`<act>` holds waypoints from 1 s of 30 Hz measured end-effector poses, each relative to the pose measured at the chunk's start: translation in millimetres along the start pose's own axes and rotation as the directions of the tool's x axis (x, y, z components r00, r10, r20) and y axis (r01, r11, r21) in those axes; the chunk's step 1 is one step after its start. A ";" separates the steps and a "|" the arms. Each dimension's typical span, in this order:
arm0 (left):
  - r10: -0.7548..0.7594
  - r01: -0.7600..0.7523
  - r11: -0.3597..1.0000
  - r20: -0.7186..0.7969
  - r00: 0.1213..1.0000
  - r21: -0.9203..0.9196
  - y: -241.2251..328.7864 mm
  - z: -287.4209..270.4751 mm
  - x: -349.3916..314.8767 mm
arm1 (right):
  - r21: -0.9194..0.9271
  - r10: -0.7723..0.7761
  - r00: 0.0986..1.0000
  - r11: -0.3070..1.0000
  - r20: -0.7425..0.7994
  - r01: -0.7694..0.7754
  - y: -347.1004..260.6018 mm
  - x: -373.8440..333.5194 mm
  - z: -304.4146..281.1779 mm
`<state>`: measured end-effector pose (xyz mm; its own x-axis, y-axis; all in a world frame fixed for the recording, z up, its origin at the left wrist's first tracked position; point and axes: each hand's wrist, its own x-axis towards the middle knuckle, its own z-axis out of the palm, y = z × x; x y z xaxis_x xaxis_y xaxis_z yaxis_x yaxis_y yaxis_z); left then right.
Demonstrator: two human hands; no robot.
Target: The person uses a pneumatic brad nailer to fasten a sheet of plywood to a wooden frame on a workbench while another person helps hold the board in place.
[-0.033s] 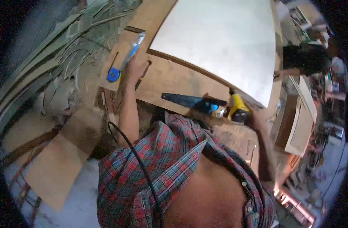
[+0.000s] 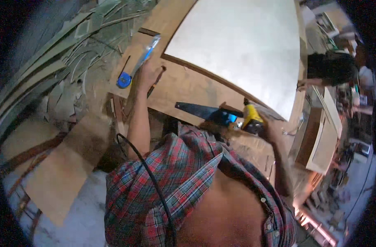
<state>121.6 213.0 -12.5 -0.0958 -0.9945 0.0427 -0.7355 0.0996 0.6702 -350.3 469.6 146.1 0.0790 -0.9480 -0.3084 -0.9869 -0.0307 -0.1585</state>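
Note:
My left hand [image 2: 146,75] rests on the wooden board [image 2: 183,84], thumb spread, fingertips against a long metal strip with a blue part [image 2: 150,50]. By its wrist lies a dark slim tool [image 2: 151,88]; a blue round tape measure [image 2: 123,80] sits to the left. My right hand [image 2: 265,126] grips a yellow and black tool [image 2: 252,117], probably a power tool, close to the lower edge of a white panel [image 2: 241,45]. Its exact kind is unclear. Between my hands lies a handsaw with a dark blade [image 2: 196,110]; a blue part shows at its handle end.
Green-grey offcut strips [image 2: 81,53] are heaped at left, above a loose tan sheet [image 2: 58,189]. A black cable [image 2: 149,171] crosses my shirt. At right, another person in dark clothing [image 2: 334,68] has a hand at the panel's edge, near an open wooden box [image 2: 317,142].
My right hand and the yellow and black tool have shifted slightly left. My left hand stays beside the metal strip, and the whole view has moved a little.

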 end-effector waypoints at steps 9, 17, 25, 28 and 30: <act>-0.126 0.189 0.943 0.230 0.965 -0.274 31.4 -0.6 29.3 | 0.147 0.035 0.999 0.989 -0.038 -0.029 -30.3 47.6 67.4; -0.022 0.161 0.840 0.263 0.965 -0.518 48.4 -26.4 16.3 | 0.090 0.138 0.980 0.988 -0.142 -0.126 -61.4 19.6 54.0; 0.257 -0.251 0.840 -0.056 0.965 -0.482 26.0 30.3 8.4 | 0.167 0.200 0.973 0.969 -0.116 -0.180 -51.7 11.0 83.7; 0.199 -0.186 0.870 -0.020 0.980 -0.456 43.1 30.9 -2.0 | 0.220 0.229 0.964 0.956 -0.133 -0.197 -46.0 -0.3 82.5; 0.189 -0.178 0.866 -0.023 0.982 -0.467 52.0 37.2 -3.9 | 0.166 0.223 0.964 0.966 -0.148 -0.198 -39.7 -5.4 81.6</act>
<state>58.8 223.2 -5.3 -0.2181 -0.9581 0.1857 -0.3066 0.2479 0.9190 -300.0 501.8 77.6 -0.1648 -0.9671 -0.1940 -0.9457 0.2108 -0.2473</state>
